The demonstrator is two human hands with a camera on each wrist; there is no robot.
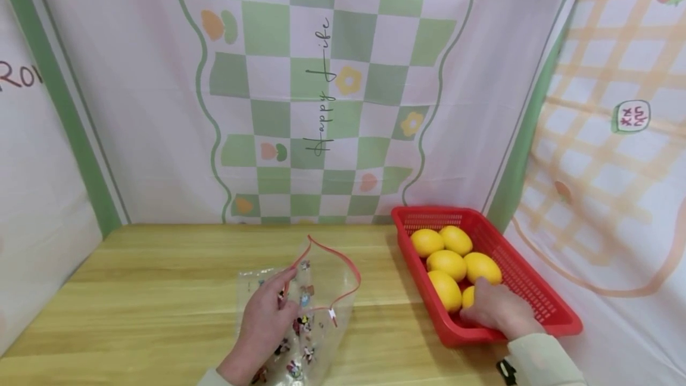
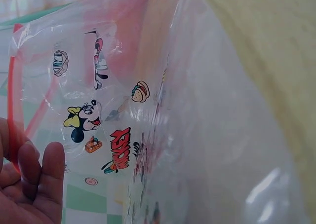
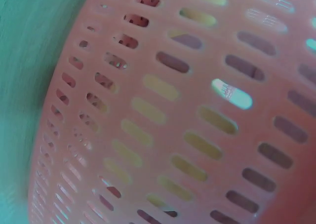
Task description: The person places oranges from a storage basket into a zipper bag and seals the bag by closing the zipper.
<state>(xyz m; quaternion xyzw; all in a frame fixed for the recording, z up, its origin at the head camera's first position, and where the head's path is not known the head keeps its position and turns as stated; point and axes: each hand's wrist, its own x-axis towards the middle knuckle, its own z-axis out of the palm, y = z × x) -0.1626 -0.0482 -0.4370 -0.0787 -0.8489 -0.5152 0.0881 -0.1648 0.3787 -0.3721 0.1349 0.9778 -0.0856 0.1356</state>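
Wood-grain table (image 1: 150, 302) before green-checked cloth (image 1: 311, 76), yellow oval lemon (image 1: 467, 297) at lower right mostly hidden under the right hand (image 1: 499, 308), inside red perforated plastic basket (image 1: 554, 318), whether this hand grips it I cannot tell, left hand (image 1: 268, 317) at lower centre-left pinching red-edged transparent bag (image 1: 306, 326), whose bottom is cut off.

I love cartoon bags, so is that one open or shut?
The bag is open: its red edges spread apart, and the left hand holds one.

pale sleeves (image 1: 549, 363) leave left hand (image 1: 268, 317) and right hand (image 1: 502, 310) bare, a black strap (image 1: 506, 370) beside the right cuff (image 1: 521, 345).
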